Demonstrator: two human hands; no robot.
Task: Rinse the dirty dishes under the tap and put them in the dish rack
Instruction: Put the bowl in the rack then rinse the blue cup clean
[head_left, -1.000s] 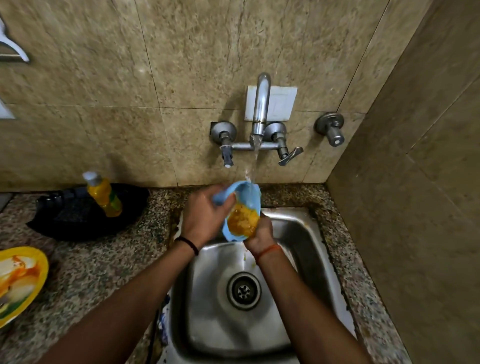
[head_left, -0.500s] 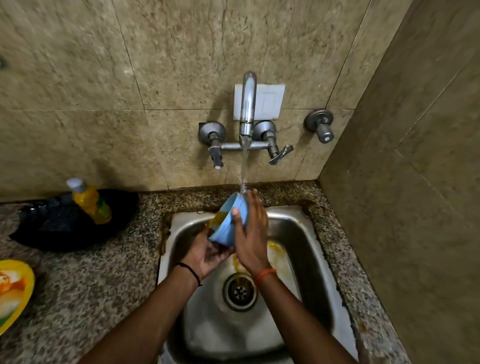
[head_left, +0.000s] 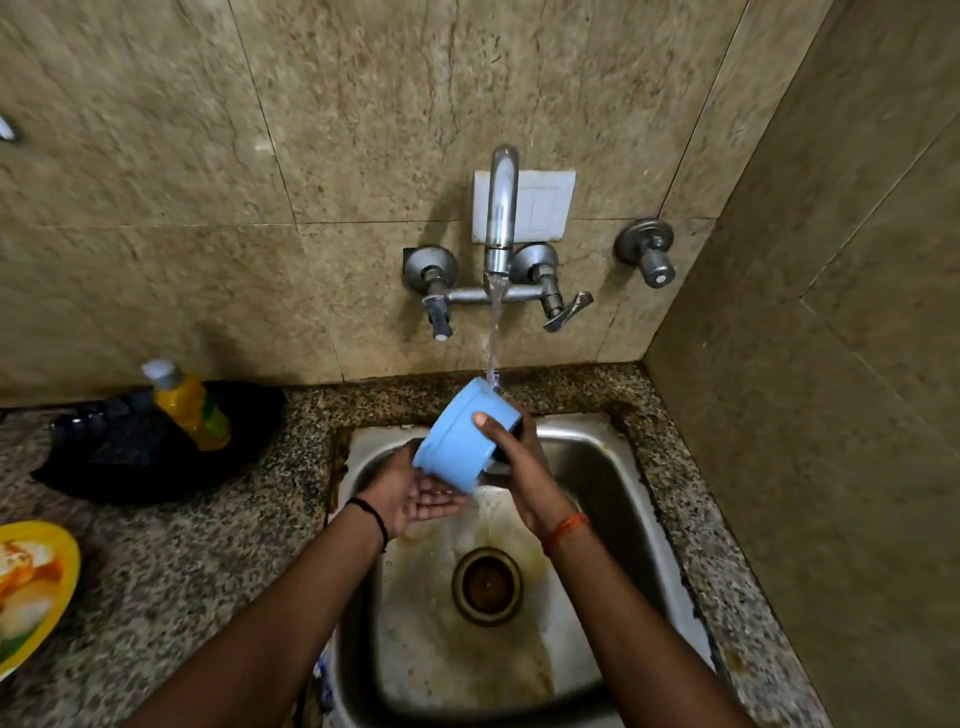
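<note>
Right hand (head_left: 524, 467) grips tilted blue bowl (head_left: 462, 439) under tap (head_left: 501, 208), left hand (head_left: 415, 491) spread beneath; light, stiff, probably slippery, best held at rim.

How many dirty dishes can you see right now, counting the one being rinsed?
2. The blue bowl is over the sink under the running tap, held by the right hand. A yellow plate sits on the counter's left edge. More may lie out of frame.
</note>
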